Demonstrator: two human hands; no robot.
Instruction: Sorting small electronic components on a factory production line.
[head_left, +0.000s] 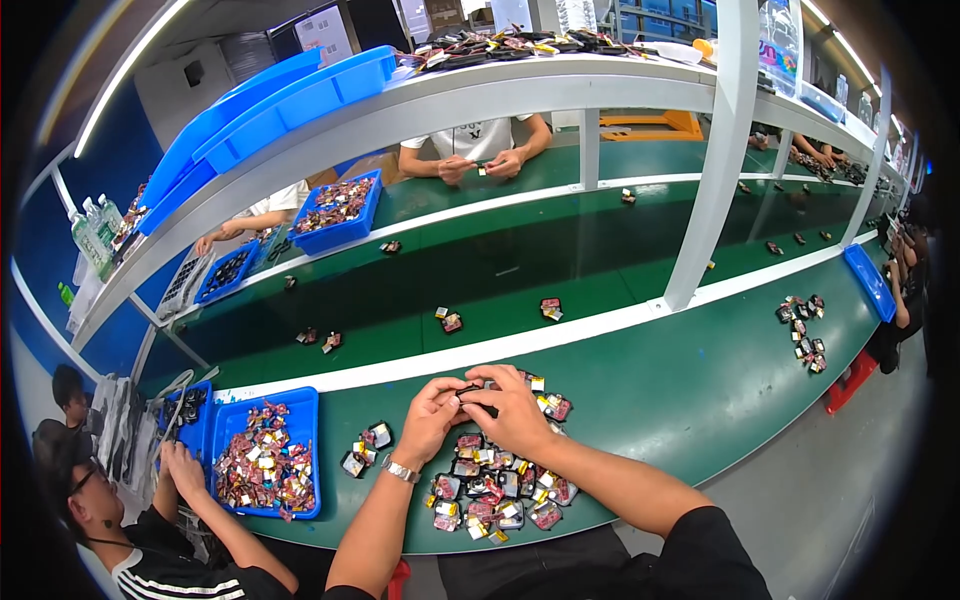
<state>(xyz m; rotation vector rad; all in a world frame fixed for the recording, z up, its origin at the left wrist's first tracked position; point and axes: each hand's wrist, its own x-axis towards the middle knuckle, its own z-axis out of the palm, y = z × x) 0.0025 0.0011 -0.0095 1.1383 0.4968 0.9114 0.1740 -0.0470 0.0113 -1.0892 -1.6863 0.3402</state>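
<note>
Both hands meet over the near strip of the green work table (700, 400); the left hand (428, 412), with a silver metal watch (401, 470) on its wrist, and the right hand (512, 408) are curled narrow, fingertips pinched together on one small dark flat part (468, 391) held just above the table; its detail is too small to tell. Directly below the hands lies a dense pile of small dark rectangular parts with red and yellow wires (495, 485), reaching almost to the table's near edge; a few loose parts (366, 449) sit just left of the left wrist. Further left, a shallow blue plastic tray heaped with similar wired parts (306, 400) rests at the near edge, beside a neighbouring person's hand (183, 468). To the right of the hands the green surface lies open as far as a small cluster of parts (805, 335). A white border stripe (560, 340) bounds the strip behind the hands; beyond it runs the darker green conveyor belt (500, 265), carrying scattered single parts.
</note>
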